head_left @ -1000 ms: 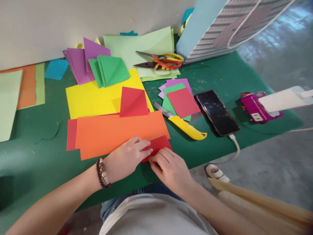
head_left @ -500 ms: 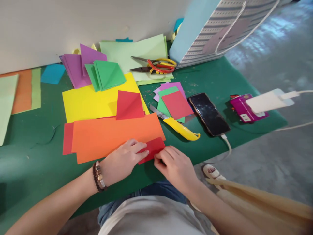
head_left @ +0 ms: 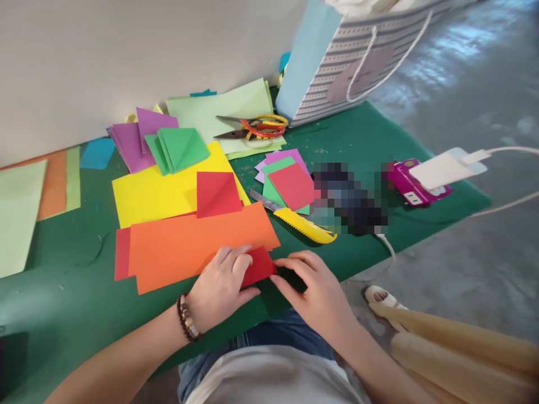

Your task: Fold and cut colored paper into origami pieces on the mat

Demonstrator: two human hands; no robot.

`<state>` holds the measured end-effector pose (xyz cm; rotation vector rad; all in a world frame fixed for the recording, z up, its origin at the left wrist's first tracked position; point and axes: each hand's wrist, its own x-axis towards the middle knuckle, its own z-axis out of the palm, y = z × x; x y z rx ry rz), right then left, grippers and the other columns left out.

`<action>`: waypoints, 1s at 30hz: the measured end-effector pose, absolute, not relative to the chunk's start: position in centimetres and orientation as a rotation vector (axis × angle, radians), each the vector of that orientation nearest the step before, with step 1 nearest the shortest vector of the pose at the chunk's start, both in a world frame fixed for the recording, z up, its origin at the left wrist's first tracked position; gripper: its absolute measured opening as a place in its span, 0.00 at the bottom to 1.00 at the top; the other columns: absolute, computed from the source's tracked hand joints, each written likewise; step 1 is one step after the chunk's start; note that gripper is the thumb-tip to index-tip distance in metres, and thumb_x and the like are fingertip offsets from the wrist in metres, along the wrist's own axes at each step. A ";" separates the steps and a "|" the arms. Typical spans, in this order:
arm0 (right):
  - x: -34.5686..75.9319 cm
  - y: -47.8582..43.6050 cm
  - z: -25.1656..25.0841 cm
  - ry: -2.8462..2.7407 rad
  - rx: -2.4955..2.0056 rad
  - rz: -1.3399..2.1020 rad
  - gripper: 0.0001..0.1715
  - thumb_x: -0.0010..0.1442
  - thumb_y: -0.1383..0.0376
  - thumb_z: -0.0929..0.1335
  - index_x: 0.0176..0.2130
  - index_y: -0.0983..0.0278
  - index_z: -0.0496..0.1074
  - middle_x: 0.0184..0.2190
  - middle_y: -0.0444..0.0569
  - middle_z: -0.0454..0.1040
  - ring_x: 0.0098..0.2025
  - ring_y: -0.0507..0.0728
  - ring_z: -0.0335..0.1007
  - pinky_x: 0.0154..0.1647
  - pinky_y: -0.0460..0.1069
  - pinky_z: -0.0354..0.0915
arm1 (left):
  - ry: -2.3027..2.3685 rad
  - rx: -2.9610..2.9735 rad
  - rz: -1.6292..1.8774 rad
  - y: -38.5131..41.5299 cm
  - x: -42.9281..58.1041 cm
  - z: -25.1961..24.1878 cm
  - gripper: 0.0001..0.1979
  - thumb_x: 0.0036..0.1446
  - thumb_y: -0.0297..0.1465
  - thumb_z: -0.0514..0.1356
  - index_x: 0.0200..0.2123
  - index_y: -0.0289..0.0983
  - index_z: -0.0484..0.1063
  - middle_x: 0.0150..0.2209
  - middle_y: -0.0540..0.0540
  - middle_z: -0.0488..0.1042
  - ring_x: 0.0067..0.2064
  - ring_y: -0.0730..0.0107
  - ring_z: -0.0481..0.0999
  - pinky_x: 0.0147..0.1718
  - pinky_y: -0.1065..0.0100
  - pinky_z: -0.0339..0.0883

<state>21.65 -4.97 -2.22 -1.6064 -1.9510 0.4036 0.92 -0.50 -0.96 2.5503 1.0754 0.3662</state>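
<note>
A small folded red paper (head_left: 260,266) lies at the near edge of the green table, partly over an orange sheet (head_left: 181,241). My left hand (head_left: 222,286) rests on its left part, fingers laid over it and the thumb stretched out along the near side. With thumb and index finger, my right hand (head_left: 307,280) pinches the right corner of the red paper. Another creased red square (head_left: 218,193) sits beyond, on a yellow sheet (head_left: 147,197). A yellow-handled utility knife (head_left: 304,224) lies to the right of these sheets.
Green folded papers (head_left: 185,148), purple papers (head_left: 130,146) and scissors (head_left: 261,128) lie farther back. Small coloured squares (head_left: 291,185) are stacked near a pixelated dark patch. A purple adapter (head_left: 421,185) with a white charger, and a striped paper bag (head_left: 332,67), stand at right.
My right thumb and index have shifted to the red paper's right corner and spread wider behind it. My left thumb has moved off the paper toward me. The view has shifted slightly.
</note>
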 end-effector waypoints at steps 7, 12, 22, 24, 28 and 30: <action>21.5 -5.0 0.6 -1.902 -1.300 0.496 0.25 0.61 0.70 0.64 0.57 0.59 0.62 0.53 0.57 0.67 0.43 0.57 0.73 0.38 0.51 0.74 | 1.050 2.471 0.728 -1.4 0.5 0.5 0.29 0.60 0.25 0.57 0.62 0.36 0.50 0.52 0.37 0.71 0.52 0.59 0.73 0.47 0.57 0.72; 21.8 -4.5 1.4 -2.105 -1.083 0.335 0.27 0.60 0.74 0.65 0.57 0.59 0.63 0.58 0.58 0.66 0.51 0.58 0.72 0.48 0.53 0.72 | 0.849 2.621 0.870 -1.9 0.4 1.4 0.23 0.61 0.24 0.57 0.58 0.35 0.59 0.53 0.37 0.73 0.52 0.64 0.73 0.48 0.62 0.72; 22.6 -4.8 -0.2 -2.154 -0.894 0.391 0.10 0.61 0.74 0.65 0.40 0.61 0.68 0.36 0.46 0.79 0.33 0.51 0.74 0.33 0.48 0.69 | 0.728 2.893 0.923 -1.9 0.6 1.6 0.07 0.61 0.22 0.55 0.42 0.31 0.70 0.40 0.39 0.77 0.44 0.61 0.75 0.40 0.63 0.74; 23.0 -4.9 -0.7 -2.258 -0.895 0.346 0.14 0.62 0.73 0.64 0.45 0.60 0.69 0.33 0.45 0.78 0.33 0.51 0.73 0.33 0.48 0.68 | 0.779 2.944 0.904 -1.9 0.6 1.7 0.06 0.61 0.22 0.55 0.37 0.34 0.71 0.39 0.42 0.77 0.43 0.61 0.75 0.39 0.63 0.73; 23.4 -4.9 -0.9 -2.337 -0.889 0.198 0.21 0.62 0.72 0.64 0.54 0.58 0.68 0.45 0.50 0.76 0.43 0.54 0.73 0.40 0.50 0.69 | 0.760 3.010 0.891 -2.3 0.7 1.6 0.07 0.61 0.24 0.56 0.32 0.37 0.72 0.40 0.45 0.77 0.47 0.61 0.74 0.43 0.62 0.71; 23.3 -4.8 -0.8 -2.351 -0.806 0.178 0.21 0.63 0.72 0.63 0.55 0.60 0.67 0.50 0.52 0.73 0.46 0.55 0.71 0.42 0.50 0.69 | 0.703 2.992 0.906 -2.5 0.9 1.4 0.07 0.60 0.24 0.56 0.30 0.36 0.72 0.40 0.45 0.77 0.50 0.59 0.73 0.46 0.61 0.69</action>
